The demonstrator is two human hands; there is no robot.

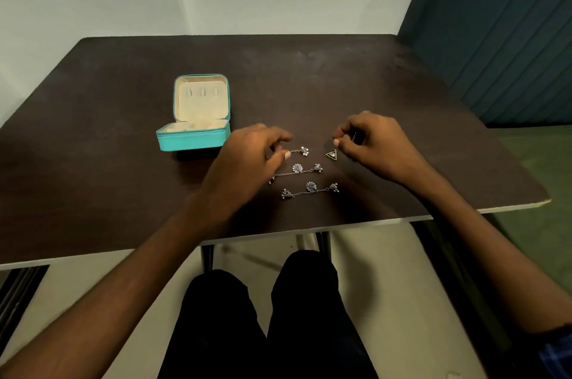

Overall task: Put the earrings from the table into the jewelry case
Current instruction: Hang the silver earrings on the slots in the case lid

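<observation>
Four earrings lie on or just above a dark brown table [123, 94] as a seated person reaches over them with both bare hands. At the far row, the left hand [247, 156] has its fingers curled, and its thumb and forefinger pinch the near end of a pearl-cluster earring [301, 151], whose beaded end rests on the tabletop. Opposite it, the right hand [376, 146] pinches the top of a triangular earring [332, 155] between thumb and fingertips, the other fingers curled in; whether the pendant touches the table or hangs just clear of it cannot be told. Two long chain earrings lie untouched nearer the person: the upper chain earring [297, 170], with a blue round stone at its middle, sits just below the left thumb, and the lower chain earring [310, 189], of the same pattern, lies parallel and just beside it toward the table's front edge. A turquoise jewelry case [195, 139] stands open to the left of the hands, near the left hand but apart from it, its lid upright and showing a cream lining with three small loops. Its cream tray is seen only in part. Behind the table's right corner stands a dark teal upholstered seat [495, 38], and black-trousered knees [263, 316] show below the table's edge.
</observation>
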